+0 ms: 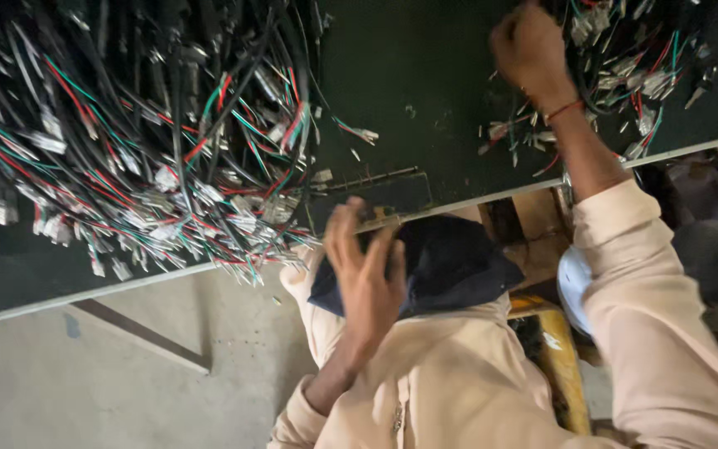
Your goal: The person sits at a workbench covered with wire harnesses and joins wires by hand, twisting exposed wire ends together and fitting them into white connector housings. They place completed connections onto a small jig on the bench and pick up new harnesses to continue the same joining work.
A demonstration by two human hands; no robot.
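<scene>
Table: dark green top with a pale metal edge, filling the far part of the view.
Large wire heap: black cables with red, green and white leads and white connectors, far left on the table.
Floor: bare grey concrete, near left.
Table leg: dark bar slanting under the table's left part.
Yellow object: near right, below the table edge.

Single head-worn view, close, steeply downward over the dark table edge toward the floor.
</scene>
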